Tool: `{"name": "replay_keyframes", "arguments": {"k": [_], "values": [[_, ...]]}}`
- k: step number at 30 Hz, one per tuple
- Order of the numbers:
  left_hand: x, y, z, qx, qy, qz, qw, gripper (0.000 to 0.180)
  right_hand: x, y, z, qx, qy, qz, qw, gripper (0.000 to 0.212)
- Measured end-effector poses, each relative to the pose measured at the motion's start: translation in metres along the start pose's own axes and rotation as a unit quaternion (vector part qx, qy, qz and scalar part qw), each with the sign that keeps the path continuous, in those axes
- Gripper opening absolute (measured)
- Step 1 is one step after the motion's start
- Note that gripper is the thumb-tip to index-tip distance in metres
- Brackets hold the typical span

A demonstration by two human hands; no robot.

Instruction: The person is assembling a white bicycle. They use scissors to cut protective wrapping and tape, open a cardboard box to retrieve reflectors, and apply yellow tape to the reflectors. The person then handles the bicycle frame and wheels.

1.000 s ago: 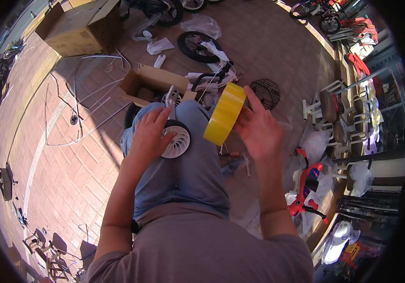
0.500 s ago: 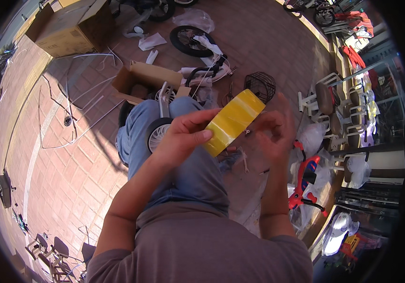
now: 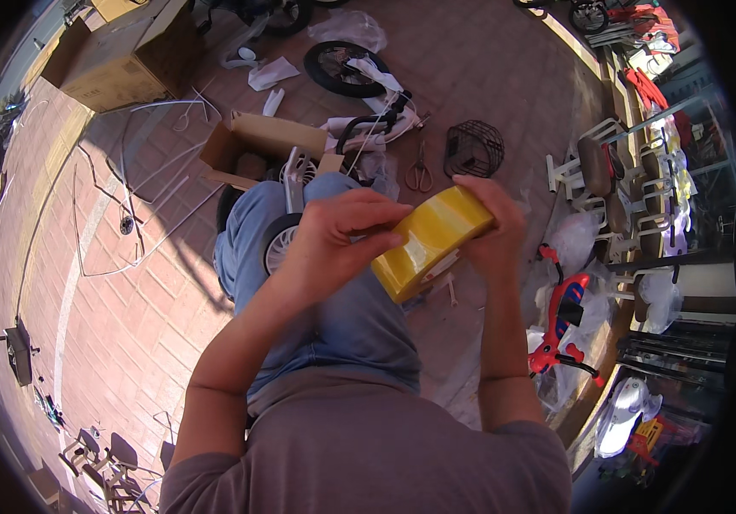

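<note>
A wide roll of yellow tape (image 3: 432,236) is held in front of my knees, tilted with its outer face toward me. My right hand (image 3: 500,224) grips the roll from its right end, fingers over the top edge. On the left, the thumb and forefinger of my left hand (image 3: 327,248) pinch at the tape's outer surface; whether a loose end lies between them is hard to see. Beneath my left hand, a small white-spoked wheel (image 3: 277,248) with a dark tyre shows beside my jeans. Scissors (image 3: 420,176) lie on the paving beyond the roll.
A black wire basket (image 3: 474,148) stands past my right hand. Ahead are an open cardboard box (image 3: 275,130), a black-tyred wheel (image 3: 315,70) and white bike parts. A larger carton (image 3: 115,81) sits far left. At right are a red ride-on toy (image 3: 546,353) and several seats.
My right hand has come in from beside the roll and now grips its right end. My left fingers have shifted from holding the roll's edge to pinching at its outer face.
</note>
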State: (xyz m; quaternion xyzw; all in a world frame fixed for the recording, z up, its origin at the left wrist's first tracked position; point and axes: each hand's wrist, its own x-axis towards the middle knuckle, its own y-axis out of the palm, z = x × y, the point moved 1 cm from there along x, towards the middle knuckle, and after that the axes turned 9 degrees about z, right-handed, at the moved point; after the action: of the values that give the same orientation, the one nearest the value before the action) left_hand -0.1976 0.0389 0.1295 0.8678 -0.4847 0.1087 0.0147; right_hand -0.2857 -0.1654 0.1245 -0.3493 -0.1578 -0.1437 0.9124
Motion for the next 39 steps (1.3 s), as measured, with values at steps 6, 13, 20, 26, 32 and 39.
{"name": "replay_keyframes", "arguments": {"k": [6,13,20,26,32,39], "values": [[0.004,0.002,-0.008,0.157,0.097,-0.008,0.983,0.025,-0.003,-0.003,-0.003,0.065,0.039,-0.018,0.997,0.055],[0.008,0.001,-0.003,0.379,0.262,-0.009,0.888,0.027,-0.006,-0.006,-0.005,0.067,0.046,-0.011,0.997,0.054],[0.017,-0.003,0.004,0.405,0.262,0.067,0.873,0.021,-0.006,-0.005,-0.007,0.05,0.024,0.069,0.996,0.049],[0.012,-0.002,0.016,-0.104,0.022,0.122,0.987,0.004,-0.01,0.004,-0.011,0.153,0.075,0.104,0.98,0.052],[0.013,0.011,0.014,-0.227,0.027,-0.03,0.973,0.012,-0.015,0.004,-0.015,0.055,0.026,0.009,0.998,0.053],[-0.003,0.007,0.024,-0.002,-0.007,-0.105,0.994,0.028,-0.015,-0.002,0.005,-0.135,-0.074,-0.129,0.98,0.056]]}}
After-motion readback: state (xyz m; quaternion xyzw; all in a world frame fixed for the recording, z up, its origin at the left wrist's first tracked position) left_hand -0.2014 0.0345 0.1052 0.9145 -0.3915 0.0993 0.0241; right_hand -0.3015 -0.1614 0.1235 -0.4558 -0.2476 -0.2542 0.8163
